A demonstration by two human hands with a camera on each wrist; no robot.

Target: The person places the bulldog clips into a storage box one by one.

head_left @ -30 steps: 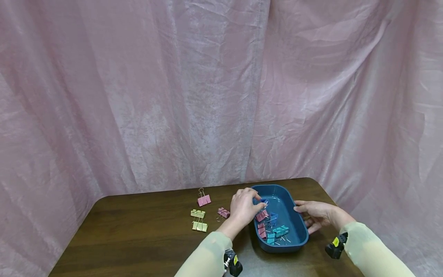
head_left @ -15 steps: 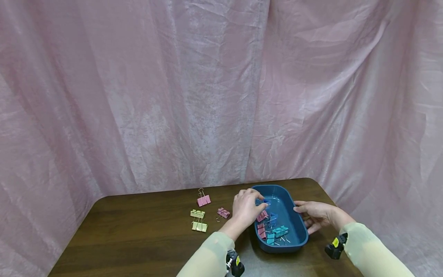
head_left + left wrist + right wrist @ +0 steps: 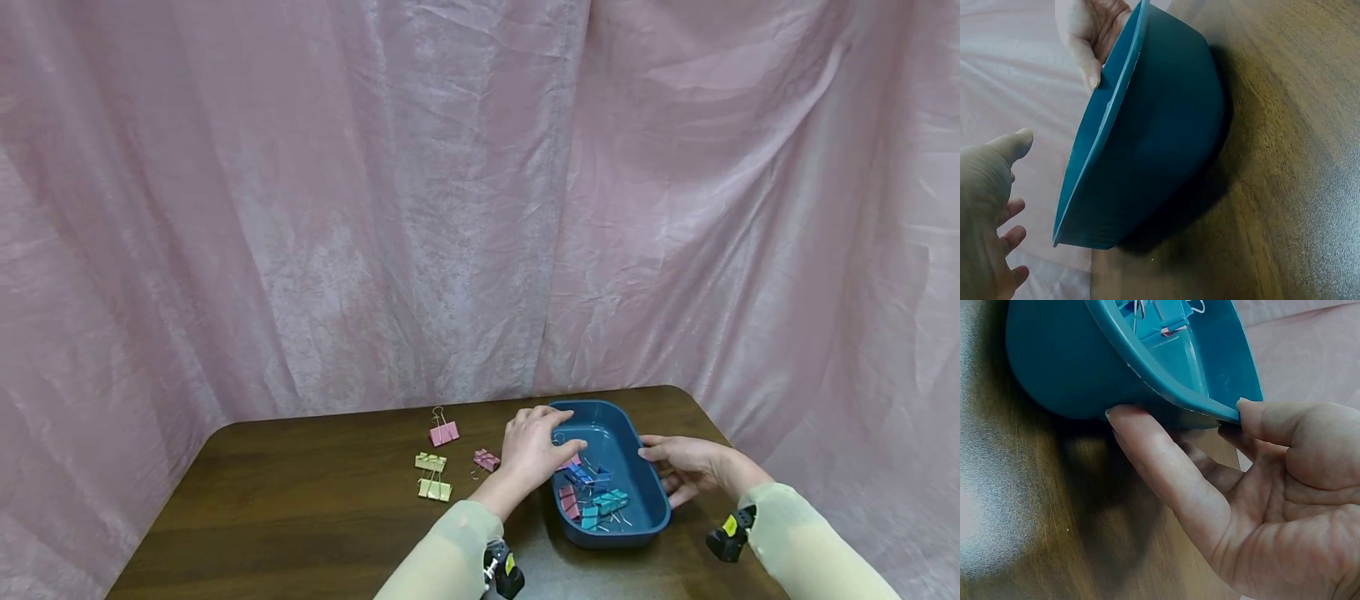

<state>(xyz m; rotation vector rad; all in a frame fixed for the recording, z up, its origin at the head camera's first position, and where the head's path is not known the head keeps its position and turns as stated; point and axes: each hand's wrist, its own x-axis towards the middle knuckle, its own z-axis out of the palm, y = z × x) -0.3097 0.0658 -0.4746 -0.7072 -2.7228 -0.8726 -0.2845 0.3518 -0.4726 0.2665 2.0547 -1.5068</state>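
A deep blue tray [image 3: 648,479], rectangular with rounded corners and smooth, sloping walls, sits toward the right of a dark brown, wood-grained surface [image 3: 300,508]. Inside, binder clips with thin wire handles gather along its left side and near end: two teal clips [image 3: 611,501] nearest the person, a pink clip [image 3: 568,502] beside them, two blue clips [image 3: 579,475] just beyond, and another pink one partly covered by a hand.

The left hand [image 3: 531,446] reaches over the tray's left rim, thumb and fingers spread wide and holding nothing; it blocks the view of the far left part of the tray. The right hand [image 3: 686,465] grips the opposite side, thumb at the rim and fingers against the outer wall.

To the left of the tray, on the surface, lie two yellow clips [image 3: 434,490] close together, a light pink clip [image 3: 444,433] farther back, and a darker patterned pink clip [image 3: 486,460] near the left hand. Pale green sleeves [image 3: 810,533] cover the arms. A pink, softly shining curtain [image 3: 375,208] hangs behind everything.
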